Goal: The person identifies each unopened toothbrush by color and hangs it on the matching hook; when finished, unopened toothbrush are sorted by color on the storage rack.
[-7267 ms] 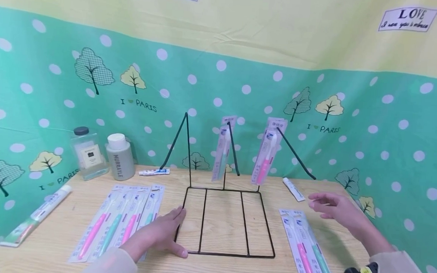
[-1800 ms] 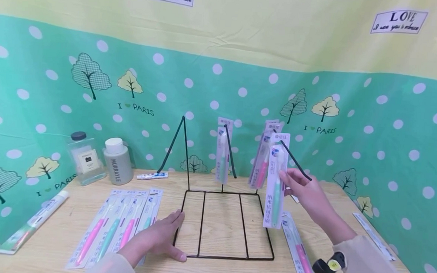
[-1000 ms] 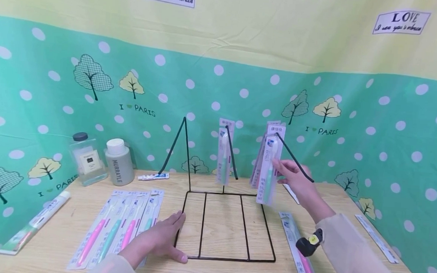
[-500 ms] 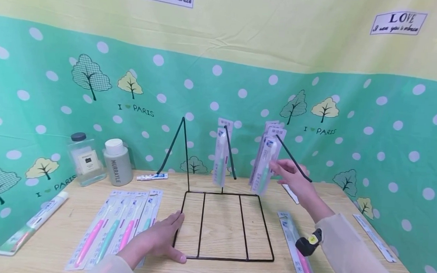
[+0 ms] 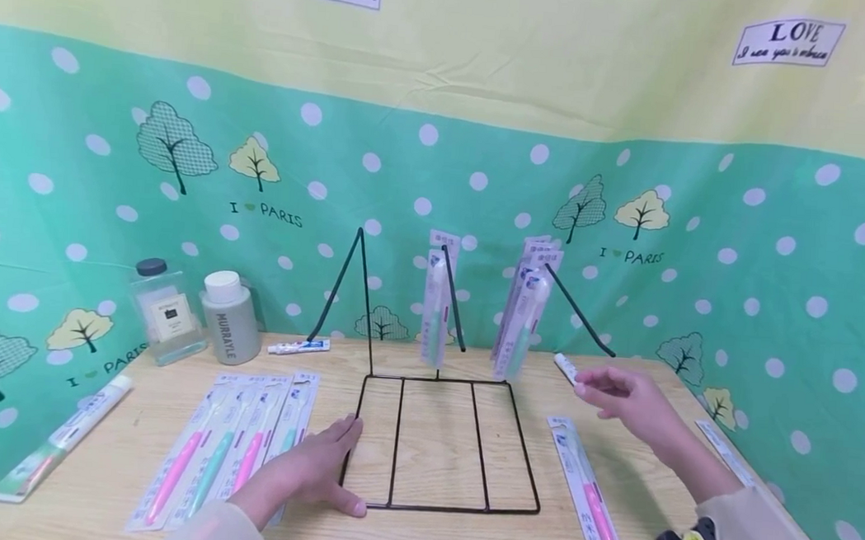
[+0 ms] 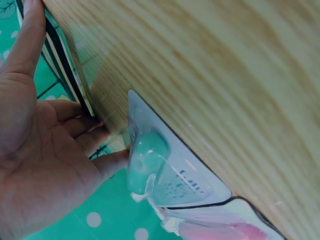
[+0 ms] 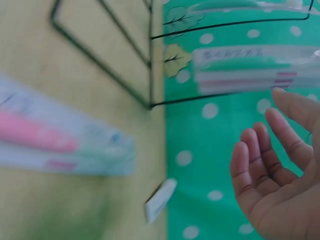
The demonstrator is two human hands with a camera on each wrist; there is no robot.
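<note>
Left hand [image 5: 316, 467], thumb spread, touched wire rack [image 5: 396, 441] at left (presumably steadying it); right hand [image 5: 631, 403] hovered right of rack, fingers loose, empty.

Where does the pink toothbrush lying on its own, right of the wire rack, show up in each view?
Head: the pink toothbrush lies at lower right, cut off by the bottom edge.
Left wrist: not in it; the pink at the bottom is another toothbrush.
Right wrist: same toothbrush, left edge, blurred.
Shared landmark: the green dotted cloth, in all three.
</note>
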